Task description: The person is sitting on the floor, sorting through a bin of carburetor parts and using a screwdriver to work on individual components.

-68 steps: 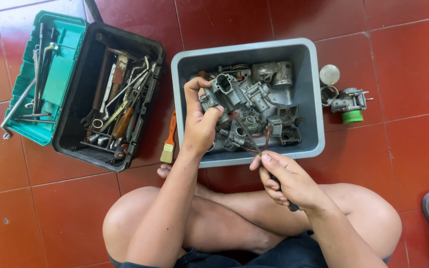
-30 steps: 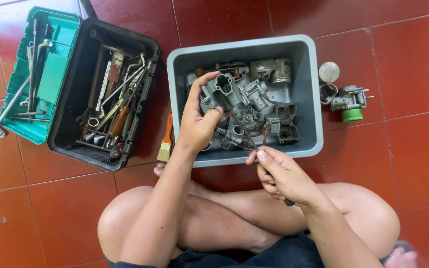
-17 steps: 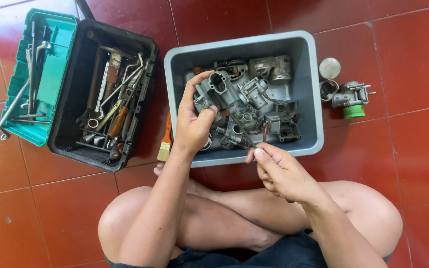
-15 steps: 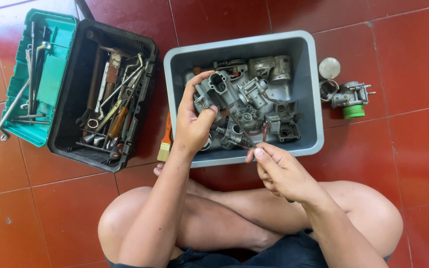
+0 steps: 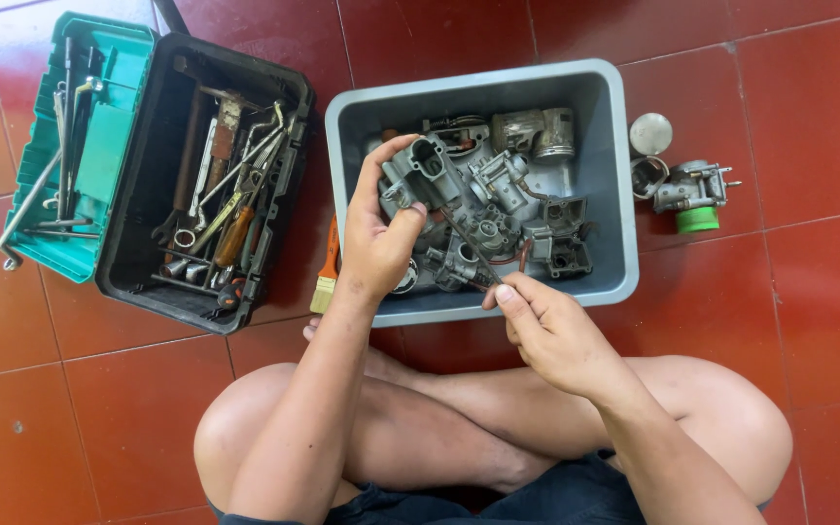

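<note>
while left hand [image 5: 373, 243] clamps the grey carburetor body [image 5: 422, 177] over the tub [image 5: 607, 194], right hand [image 5: 551, 331] pinches a thin tool [image 5: 467, 243]; likely slip if angled, gouging metal.

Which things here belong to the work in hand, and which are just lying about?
In use:
left hand
carburetor body
right hand
thin tool
grey tub

Lying about:
toolbox
paintbrush
small carburetor
round cap

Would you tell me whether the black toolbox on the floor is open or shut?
Open: the black toolbox shows wrenches and other tools inside, and its green lid is swung out flat on the far side.
</note>
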